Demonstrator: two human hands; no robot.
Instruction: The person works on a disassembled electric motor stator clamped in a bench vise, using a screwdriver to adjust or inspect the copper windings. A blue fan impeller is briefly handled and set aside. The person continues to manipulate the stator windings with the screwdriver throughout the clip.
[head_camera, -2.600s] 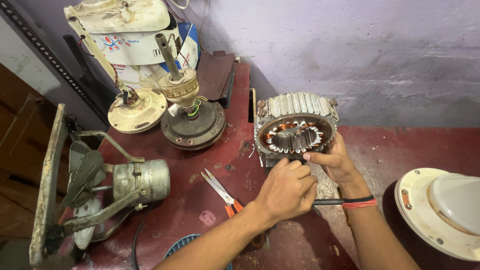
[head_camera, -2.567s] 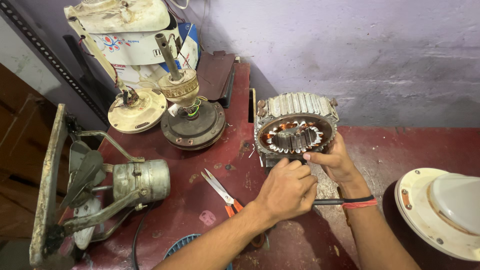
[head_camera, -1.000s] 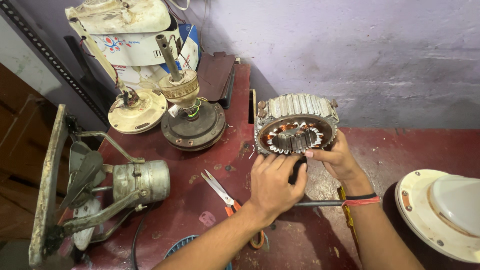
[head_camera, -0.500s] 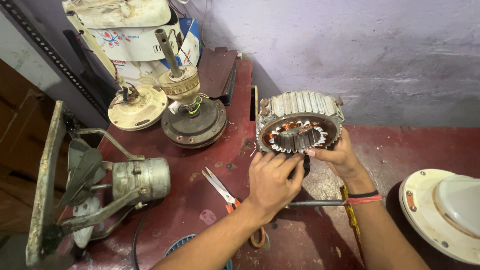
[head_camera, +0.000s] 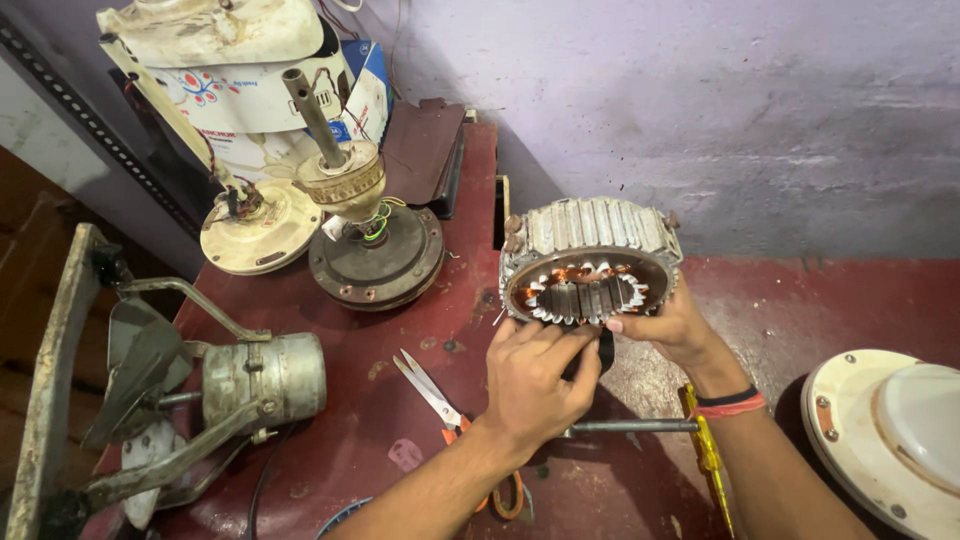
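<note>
1. Stator (head_camera: 588, 262) stands tilted on its edge on the red table (head_camera: 420, 420), near the back wall, open face toward the camera.
2. Copper windings and slots show inside the ring; the core is bare, no rotor in it. Stripping looks done; any work on the windings looks unfinished.
3. Left hand (head_camera: 535, 375) sits at the lower front rim, fingers curled and touching the stator's edge, partly closed. Something dark lies under the fingers; can't tell what.
4. Right hand (head_camera: 672, 330) grips the lower right rim, thumb at the face, fingers wrapped behind, steadying it.
5. Screwdriver (head_camera: 640, 427) lies on the table under the wrists, untouched. Scissors (head_camera: 430, 388) lie just left of the left hand, also untouched.
6. Other motor parts stand apart: a dark round housing (head_camera: 378, 262) with shaft at the back, a grey motor (head_camera: 262, 378) at left, a white cover (head_camera: 890, 440) at right.
</note>
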